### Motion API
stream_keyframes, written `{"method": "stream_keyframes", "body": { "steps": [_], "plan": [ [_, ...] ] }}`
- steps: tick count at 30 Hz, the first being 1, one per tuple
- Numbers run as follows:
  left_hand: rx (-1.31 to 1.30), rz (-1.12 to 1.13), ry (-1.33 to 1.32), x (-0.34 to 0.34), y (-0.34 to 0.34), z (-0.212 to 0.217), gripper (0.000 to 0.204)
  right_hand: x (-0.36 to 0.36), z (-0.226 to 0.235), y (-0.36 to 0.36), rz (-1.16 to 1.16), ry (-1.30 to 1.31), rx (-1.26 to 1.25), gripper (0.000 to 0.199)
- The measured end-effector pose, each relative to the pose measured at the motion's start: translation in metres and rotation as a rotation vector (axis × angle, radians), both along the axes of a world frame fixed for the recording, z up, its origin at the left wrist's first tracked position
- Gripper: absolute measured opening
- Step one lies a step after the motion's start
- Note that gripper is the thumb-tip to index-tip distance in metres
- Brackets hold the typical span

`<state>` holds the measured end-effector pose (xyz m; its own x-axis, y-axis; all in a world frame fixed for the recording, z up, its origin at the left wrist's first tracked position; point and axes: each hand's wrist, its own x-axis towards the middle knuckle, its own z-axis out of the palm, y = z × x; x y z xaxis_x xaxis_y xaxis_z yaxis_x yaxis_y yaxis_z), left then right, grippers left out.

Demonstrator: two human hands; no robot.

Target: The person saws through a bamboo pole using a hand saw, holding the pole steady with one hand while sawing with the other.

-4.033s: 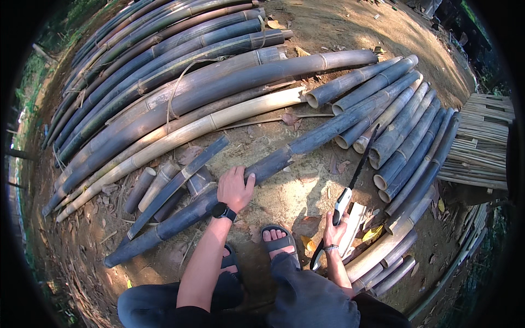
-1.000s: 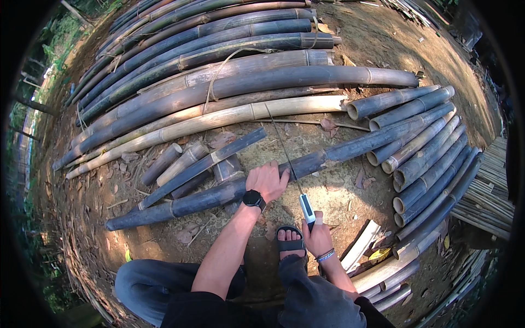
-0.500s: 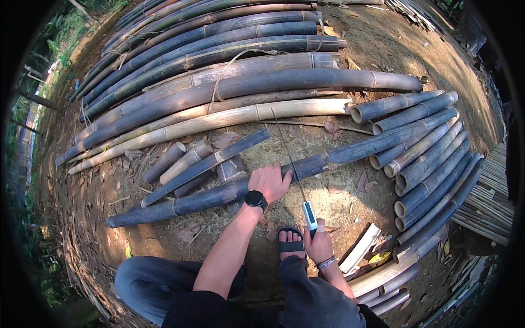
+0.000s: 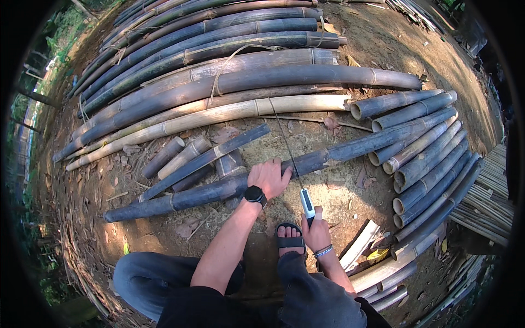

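A long dark bamboo pole (image 4: 213, 190) runs across the ground in front of me, rising from the lower left to the right. My left hand (image 4: 269, 179) presses down on it, fingers wrapped over its top and thumb toward the blade. In my right hand (image 4: 317, 232) is the white and dark handle of a hand saw (image 4: 307, 203). The saw's thin blade crosses the pole just right of my left thumb and points away from me. How deep it sits in the bamboo I cannot tell. Under the pole lies a short bamboo block (image 4: 229, 162).
Long bamboo poles (image 4: 246, 74) lie stacked at the far side. Several cut bamboo lengths (image 4: 415, 180) fan out on the right. Short pieces (image 4: 164, 157) and a split dark length (image 4: 213, 156) lie at left. My sandalled foot (image 4: 289, 240) stands near the saw.
My right hand has pushed the saw a little forward, away from me, so its handle is closer to the pole. My left hand stays on the pole.
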<state>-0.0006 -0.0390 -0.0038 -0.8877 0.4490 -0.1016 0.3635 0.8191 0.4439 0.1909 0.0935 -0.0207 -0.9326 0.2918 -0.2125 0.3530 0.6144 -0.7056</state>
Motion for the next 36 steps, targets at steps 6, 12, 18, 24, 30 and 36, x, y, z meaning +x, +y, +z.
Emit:
{"method": "stream_keyframes", "body": {
  "steps": [6,12,18,24,30,36],
  "plan": [
    [-0.015,0.018,0.0,0.001,-0.001,0.006,0.046,0.002,0.006,0.0,-0.005,0.005,-0.012,0.033],
    [0.008,0.007,-0.024,-0.003,0.0,0.005,0.046,-0.014,0.008,-0.004,-0.016,-0.027,-0.004,0.032],
    [-0.022,0.002,-0.057,-0.006,0.0,0.009,0.046,0.007,0.005,-0.001,-0.012,0.003,-0.033,0.036],
    [-0.016,0.004,-0.047,-0.002,-0.002,0.006,0.046,-0.015,0.006,0.001,0.02,-0.048,-0.011,0.034],
    [-0.013,-0.001,-0.055,-0.005,0.001,0.009,0.046,0.011,0.001,0.002,-0.019,-0.015,-0.01,0.034],
    [-0.034,-0.006,-0.053,-0.009,-0.003,0.007,0.047,-0.011,0.007,-0.005,-0.032,-0.012,-0.015,0.03]
  ]
}}
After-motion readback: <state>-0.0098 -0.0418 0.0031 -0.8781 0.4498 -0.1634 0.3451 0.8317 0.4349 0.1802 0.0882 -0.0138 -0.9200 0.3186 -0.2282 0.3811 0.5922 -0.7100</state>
